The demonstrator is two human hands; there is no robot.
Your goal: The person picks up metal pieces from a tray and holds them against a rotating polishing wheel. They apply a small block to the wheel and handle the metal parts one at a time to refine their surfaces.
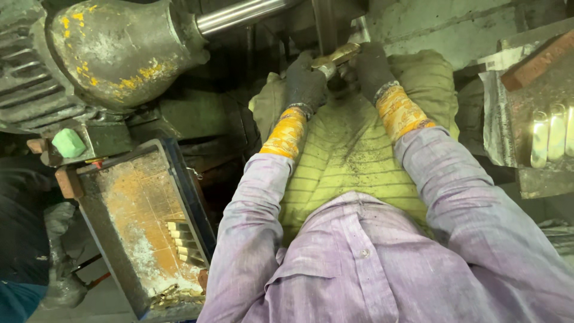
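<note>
Both my hands wear dark gloves with yellow cuffs and meet at the top centre. My left hand (306, 84) and my right hand (371, 67) are closed around a short brass rod piece (336, 58), held against a dark vertical machine part (326, 24). A yellow-green striped cloth (347, 155) lies over my lap below the hands. My lilac shirt sleeves fill the lower frame.
A large grimy motor housing (113, 48) with a shiny steel shaft (239, 15) sits at upper left. A metal tray (140, 221) at left holds several small brass pieces (182, 242). More shiny pieces (553, 134) lie on a tray at right. A green block (68, 143) sits near the motor.
</note>
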